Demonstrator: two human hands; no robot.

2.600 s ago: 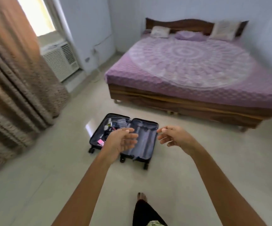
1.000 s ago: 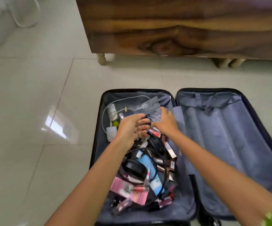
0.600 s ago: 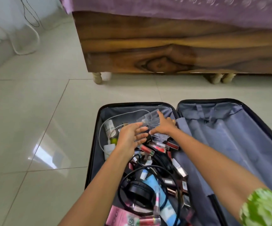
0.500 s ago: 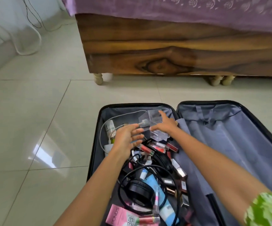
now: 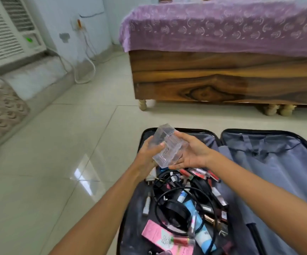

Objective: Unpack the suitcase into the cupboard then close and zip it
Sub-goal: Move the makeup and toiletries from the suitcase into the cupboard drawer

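The clear plastic box point(image 5: 168, 147) is up off the heap now, caught between both hands above the far end of the open suitcase point(image 5: 270, 173); the left hand point(image 5: 148, 153) curls round its near-left side with the thumb laid across the top, and the right hand point(image 5: 191, 153) cups it from the right, fingers spread underneath. Below the fingers lies the rest of the load, all in the left half: black cables point(image 5: 169, 201), a pink carton point(image 5: 160, 236), a blue tube point(image 5: 198, 223), small lipstick-like pieces just under the right palm. I'd worry about the box being smooth and see-through; a loose hold could let it slide out and drop among the bits beneath; I cannot tell whether a cable end has come up with it. Half a second ago the box sat lower, the right fingers on it and the left hand open just short of it; since then it has been lifted and the left hand has closed on.
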